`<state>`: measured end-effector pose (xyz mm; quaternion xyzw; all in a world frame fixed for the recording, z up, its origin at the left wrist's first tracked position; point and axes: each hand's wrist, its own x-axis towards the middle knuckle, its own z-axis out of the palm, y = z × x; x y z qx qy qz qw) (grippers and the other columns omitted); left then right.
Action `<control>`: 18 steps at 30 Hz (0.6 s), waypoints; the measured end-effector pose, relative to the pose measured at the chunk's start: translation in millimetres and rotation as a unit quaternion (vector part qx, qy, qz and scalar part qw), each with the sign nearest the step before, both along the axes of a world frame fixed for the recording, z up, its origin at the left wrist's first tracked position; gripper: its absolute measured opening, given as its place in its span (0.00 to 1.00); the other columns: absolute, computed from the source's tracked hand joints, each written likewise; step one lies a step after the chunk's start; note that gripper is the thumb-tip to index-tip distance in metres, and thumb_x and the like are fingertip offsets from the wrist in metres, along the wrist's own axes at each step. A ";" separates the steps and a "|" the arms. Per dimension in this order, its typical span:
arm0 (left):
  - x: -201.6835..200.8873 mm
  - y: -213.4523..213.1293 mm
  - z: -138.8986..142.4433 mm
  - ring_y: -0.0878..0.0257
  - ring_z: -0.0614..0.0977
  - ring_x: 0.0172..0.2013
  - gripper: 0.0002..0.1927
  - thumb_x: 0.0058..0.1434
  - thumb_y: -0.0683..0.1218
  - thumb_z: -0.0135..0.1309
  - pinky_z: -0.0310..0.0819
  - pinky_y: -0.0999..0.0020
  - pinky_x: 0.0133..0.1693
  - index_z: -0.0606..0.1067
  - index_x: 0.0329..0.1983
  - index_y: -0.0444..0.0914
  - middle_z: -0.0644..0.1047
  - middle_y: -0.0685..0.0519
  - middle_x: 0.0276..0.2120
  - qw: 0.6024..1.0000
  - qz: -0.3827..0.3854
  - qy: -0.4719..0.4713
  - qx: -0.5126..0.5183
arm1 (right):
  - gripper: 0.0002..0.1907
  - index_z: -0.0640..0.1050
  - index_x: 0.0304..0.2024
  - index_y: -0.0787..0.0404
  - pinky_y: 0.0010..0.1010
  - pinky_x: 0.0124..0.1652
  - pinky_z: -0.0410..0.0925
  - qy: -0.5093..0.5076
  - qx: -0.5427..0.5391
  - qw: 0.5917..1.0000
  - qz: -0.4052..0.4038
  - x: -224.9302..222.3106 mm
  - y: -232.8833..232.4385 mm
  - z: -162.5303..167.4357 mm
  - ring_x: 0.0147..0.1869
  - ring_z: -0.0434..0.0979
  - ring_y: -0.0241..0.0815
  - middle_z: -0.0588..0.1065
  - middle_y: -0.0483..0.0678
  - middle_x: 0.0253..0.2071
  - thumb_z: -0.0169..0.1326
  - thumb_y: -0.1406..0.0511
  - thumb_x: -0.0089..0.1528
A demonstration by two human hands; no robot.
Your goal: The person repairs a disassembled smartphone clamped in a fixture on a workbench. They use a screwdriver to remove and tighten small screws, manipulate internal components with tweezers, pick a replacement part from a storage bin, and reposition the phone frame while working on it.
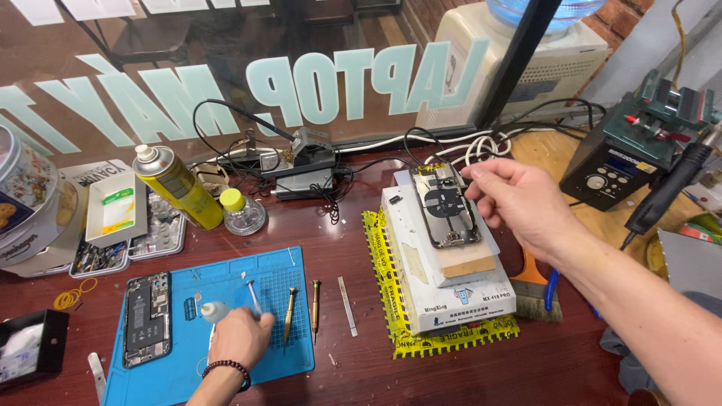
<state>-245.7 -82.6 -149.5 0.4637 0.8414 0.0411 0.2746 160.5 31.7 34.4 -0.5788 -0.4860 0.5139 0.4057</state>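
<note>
Opened phone point(449, 207) lies flat on a wooden block atop the white box-shaped heating machine point(444, 289), long axis running away from the person, top end toward the glass. Metal inner frame, dark round coil in the middle. Right hand point(519, 201) hovers just right of it, fingers loosely curled, gripping nothing visible. Left hand point(239, 336) is closed on a small white-capped bottle point(213, 310) over the blue rubbery mat point(282, 353), left of the machine. On the mat: second opened phone point(147, 318), long axis parallel, two brass-handled screwdrivers point(289, 313). Yellow tape with black print edges the machine's base. Yellow spray can point(179, 188) stands tilted beyond the mat.
</note>
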 end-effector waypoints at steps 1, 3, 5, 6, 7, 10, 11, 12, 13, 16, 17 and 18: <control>10.2 4.9 15.7 0.44 0.85 0.43 0.20 0.61 0.56 0.55 0.79 0.54 0.49 0.82 0.41 0.35 0.83 0.37 0.37 0.998 -0.020 -0.024 0.055 | 0.13 0.80 0.50 0.62 0.23 0.25 0.63 -0.009 -0.007 1.000 -0.008 5.6 -1.3 2.9 0.27 0.69 0.30 0.75 0.43 0.32 0.53 0.63 0.67; 33.1 19.5 53.8 0.47 0.88 0.36 0.19 0.62 0.54 0.52 0.81 0.56 0.43 0.81 0.39 0.34 0.84 0.40 0.32 0.985 -0.047 -0.101 0.134 | 0.13 0.80 0.50 0.62 0.23 0.27 0.65 -0.023 -0.016 0.999 -0.017 10.7 -0.6 7.9 0.28 0.70 0.31 0.76 0.43 0.33 0.54 0.64 0.66; 69.2 40.4 92.7 0.51 0.89 0.31 0.15 0.61 0.51 0.52 0.81 0.59 0.39 0.80 0.39 0.34 0.84 0.42 0.28 0.962 -0.087 -0.178 0.187 | 0.13 0.80 0.50 0.63 0.23 0.28 0.67 -0.041 -0.036 0.998 0.007 9.3 -1.5 11.6 0.29 0.73 0.32 0.77 0.44 0.33 0.56 0.65 0.64; 90.7 51.5 110.4 0.52 0.88 0.30 0.13 0.59 0.49 0.52 0.81 0.59 0.37 0.79 0.40 0.35 0.85 0.43 0.27 0.948 -0.118 -0.199 0.216 | 0.13 0.80 0.49 0.64 0.23 0.29 0.68 -0.050 -0.046 0.998 0.019 7.3 -1.7 13.7 0.30 0.74 0.33 0.78 0.44 0.33 0.56 0.66 0.63; 113.1 61.1 127.1 0.52 0.88 0.31 0.13 0.59 0.48 0.54 0.81 0.59 0.38 0.80 0.39 0.35 0.84 0.44 0.29 0.927 -0.169 -0.195 0.273 | 0.14 0.80 0.50 0.62 0.24 0.28 0.68 -0.057 -0.041 0.996 0.047 4.5 -2.9 15.5 0.29 0.74 0.34 0.78 0.46 0.32 0.57 0.65 0.62; 169.0 76.3 164.4 0.51 0.87 0.32 0.12 0.56 0.47 0.57 0.81 0.59 0.37 0.78 0.38 0.35 0.83 0.45 0.29 0.877 -0.265 -0.220 0.334 | 0.14 0.80 0.50 0.61 0.25 0.27 0.69 -0.070 -0.007 0.991 0.112 -8.6 -8.6 14.5 0.29 0.75 0.33 0.78 0.47 0.31 0.58 0.65 0.62; 185.5 79.9 172.6 0.50 0.86 0.32 0.11 0.57 0.47 0.58 0.80 0.57 0.37 0.78 0.38 0.35 0.83 0.45 0.28 0.872 -0.283 -0.205 0.342 | 0.14 0.80 0.49 0.62 0.25 0.28 0.70 -0.072 0.023 0.990 0.123 -11.5 -11.2 13.7 0.31 0.75 0.32 0.79 0.45 0.33 0.59 0.65 0.61; 199.9 83.1 178.1 0.49 0.85 0.33 0.11 0.58 0.47 0.59 0.79 0.56 0.37 0.78 0.38 0.35 0.82 0.44 0.28 0.868 -0.299 -0.190 0.349 | 0.14 0.80 0.48 0.63 0.24 0.28 0.70 -0.074 0.051 0.987 0.135 -10.9 -12.5 14.8 0.32 0.76 0.30 0.80 0.43 0.35 0.59 0.65 0.61; 208.7 85.3 180.4 0.48 0.84 0.34 0.11 0.59 0.47 0.60 0.77 0.55 0.38 0.78 0.39 0.35 0.82 0.44 0.28 0.863 -0.316 -0.175 0.354 | 0.13 0.80 0.47 0.64 0.24 0.29 0.72 -0.087 0.055 0.988 0.116 -8.0 -13.2 16.7 0.32 0.77 0.31 0.80 0.44 0.34 0.58 0.64 0.62; 219.3 94.1 173.3 0.54 0.85 0.28 0.20 0.50 0.50 0.66 0.79 0.59 0.34 0.77 0.43 0.37 0.81 0.48 0.26 0.876 -0.257 -0.306 0.269 | 0.12 0.78 0.47 0.66 0.26 0.32 0.76 -0.131 0.071 0.987 0.068 3.2 -11.3 22.2 0.33 0.82 0.34 0.80 0.48 0.32 0.58 0.65 0.64; 219.7 97.7 167.7 0.54 0.85 0.30 0.21 0.48 0.50 0.68 0.79 0.59 0.35 0.78 0.43 0.37 0.81 0.48 0.27 0.871 -0.274 -0.291 0.285 | 0.14 0.76 0.49 0.66 0.27 0.32 0.76 -0.148 0.079 0.984 0.057 8.8 -10.7 24.8 0.33 0.83 0.35 0.81 0.48 0.32 0.58 0.66 0.63; 217.8 99.9 160.3 0.55 0.84 0.32 0.22 0.45 0.49 0.70 0.79 0.60 0.36 0.79 0.42 0.37 0.81 0.49 0.29 0.866 -0.291 -0.275 0.299 | 0.16 0.74 0.50 0.65 0.28 0.33 0.77 -0.164 0.085 0.982 0.046 10.9 -10.7 24.8 0.34 0.85 0.36 0.81 0.49 0.33 0.59 0.67 0.62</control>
